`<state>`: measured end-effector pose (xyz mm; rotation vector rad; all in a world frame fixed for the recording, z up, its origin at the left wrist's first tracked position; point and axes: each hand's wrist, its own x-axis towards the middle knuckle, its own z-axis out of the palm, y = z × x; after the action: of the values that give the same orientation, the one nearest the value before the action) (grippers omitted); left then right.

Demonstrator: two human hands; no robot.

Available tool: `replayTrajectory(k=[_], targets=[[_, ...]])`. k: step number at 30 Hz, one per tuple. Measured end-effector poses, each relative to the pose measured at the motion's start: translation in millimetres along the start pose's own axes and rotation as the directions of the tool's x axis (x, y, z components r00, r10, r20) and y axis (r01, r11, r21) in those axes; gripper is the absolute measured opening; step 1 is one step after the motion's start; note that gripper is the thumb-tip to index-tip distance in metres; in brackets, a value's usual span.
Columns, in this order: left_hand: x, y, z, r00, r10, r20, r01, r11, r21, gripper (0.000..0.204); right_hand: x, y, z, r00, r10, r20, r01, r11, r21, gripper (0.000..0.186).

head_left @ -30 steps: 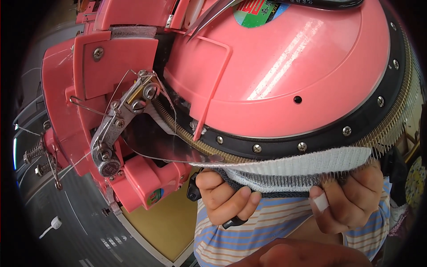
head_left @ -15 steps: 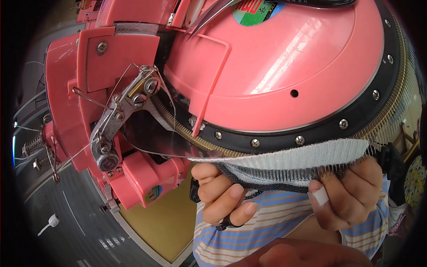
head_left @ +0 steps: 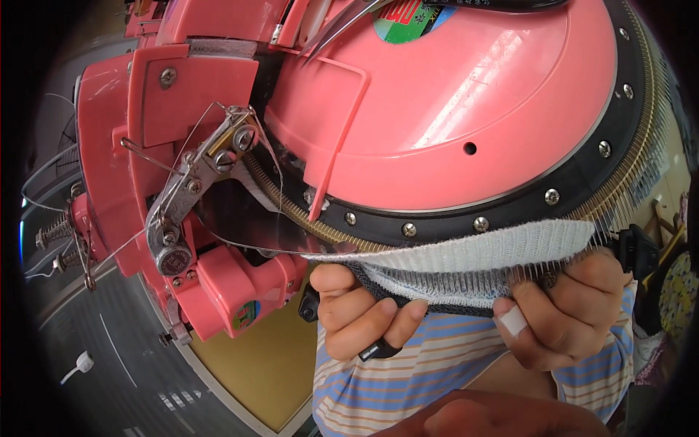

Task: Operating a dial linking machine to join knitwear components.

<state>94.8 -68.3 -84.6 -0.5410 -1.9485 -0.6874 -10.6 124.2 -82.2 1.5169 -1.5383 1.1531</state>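
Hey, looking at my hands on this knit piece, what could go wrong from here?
The right hand has its fingers right by the thin, pointed metal pins, so a slip might prick a fingertip.

The white and dark-grey knit fabric, held by the left hand and the right, could snag on those pins if pulled unevenly.

The silver-bladed, black-handled scissors lie on the curved, glossy pink dome and might slide if jolted.

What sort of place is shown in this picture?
Probably a knitwear workshop: a pink domed machine ringed with thin metal pins, white ribbed knitted fabric at its edge, and dark-handled metal scissors on top.
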Motion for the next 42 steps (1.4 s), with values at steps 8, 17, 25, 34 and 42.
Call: replayTrajectory(k=[8,17,25,34,42], targets=[[3.9,-7.3,2.9,0.988,0.145,0.056,-0.151,0.981,0.124,0.015,0.5,-0.5,0.5,1.000,0.001,0.021,0.000,0.999,-0.038,0.011],[-1.0,-15.7,25.0,0.898,0.399,-0.184,-0.254,0.814,0.522,0.007,3.8,-7.7,-0.3,0.994,0.099,0.034,-0.097,0.993,-0.060,0.011],[2.2,-22.6,18.8,0.930,0.361,0.075,-0.339,0.759,0.556,0.005,9.8,-7.0,-0.6,0.983,0.177,0.050,-0.176,0.984,-0.032,0.015],[-2.4,13.2,-12.2,0.960,0.001,0.281,-0.198,0.712,0.673,0.024,9.2,-8.7,9.5,0.995,0.062,-0.078,-0.068,0.994,-0.081,0.023],[3.9,-3.4,-7.5,0.972,0.037,0.233,-0.171,0.793,0.585,0.018,5.0,-4.9,6.1,0.999,0.049,0.013,-0.049,0.998,-0.049,0.037]])
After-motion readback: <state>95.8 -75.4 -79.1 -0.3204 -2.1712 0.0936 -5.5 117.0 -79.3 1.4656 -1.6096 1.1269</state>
